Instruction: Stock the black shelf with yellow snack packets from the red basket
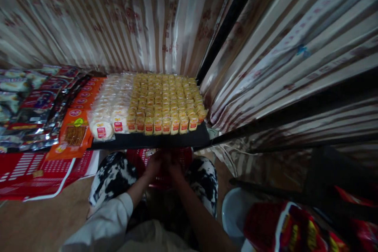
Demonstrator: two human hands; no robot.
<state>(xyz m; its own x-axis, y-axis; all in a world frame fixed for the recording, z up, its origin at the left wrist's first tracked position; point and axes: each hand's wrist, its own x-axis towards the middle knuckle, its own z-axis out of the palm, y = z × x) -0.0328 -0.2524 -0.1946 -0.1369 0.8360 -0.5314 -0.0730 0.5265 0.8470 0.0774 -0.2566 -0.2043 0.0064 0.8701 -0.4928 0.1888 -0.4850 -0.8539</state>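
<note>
Both of my hands reach down between my knees, below the front edge of a black shelf point(165, 140). My left hand point(154, 162) and my right hand point(171, 163) are close together over a red plastic basket point(161, 181). Their fingers are dark and partly hidden under the shelf, so what they touch or hold does not show. On the shelf above stand rows of small yellow wrapped cakes point(167, 104). Beside them are white round wrapped crackers point(102, 128) and orange snack packets point(75, 126).
Dark snack packets point(41, 98) lie farther left on the shelf. A red basket with a white handle point(63, 181) stands below them. At the lower right are a pale bucket point(234, 206) and red-and-yellow packages point(301, 228). Striped curtains point(141, 15) hang behind, crossed by black bars.
</note>
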